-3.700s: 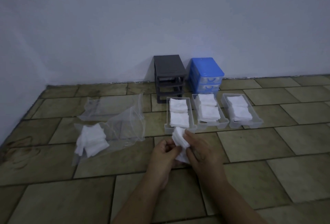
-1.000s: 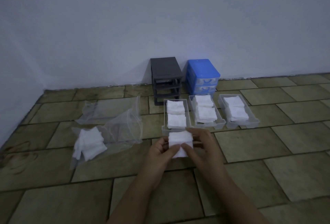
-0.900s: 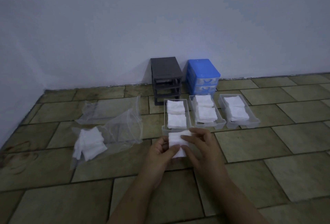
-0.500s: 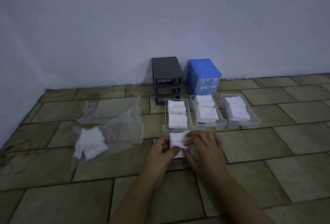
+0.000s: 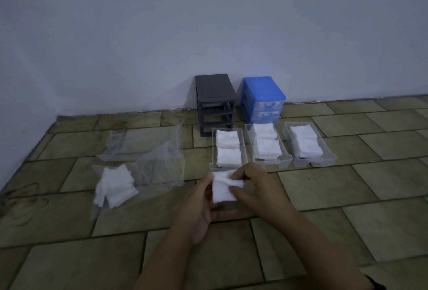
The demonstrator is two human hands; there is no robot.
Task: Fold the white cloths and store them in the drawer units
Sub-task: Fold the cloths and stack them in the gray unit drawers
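A small white cloth (image 5: 224, 189) sits pinched between both hands just above the tiled floor (image 5: 347, 188), near the left clear drawer (image 5: 214, 150). The left hand (image 5: 199, 206) cradles it from below while the right hand (image 5: 257, 188) grips its top edge, probably to finish a fold. Three pulled-out drawers each hold folded cloths; unfolded ones (image 5: 115, 185) lie on a plastic bag (image 5: 159, 167).

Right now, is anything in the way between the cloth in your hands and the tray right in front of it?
Nothing visible. The cloth sits just before the nearest tray, whose top is open, with two folded stacks already inside.
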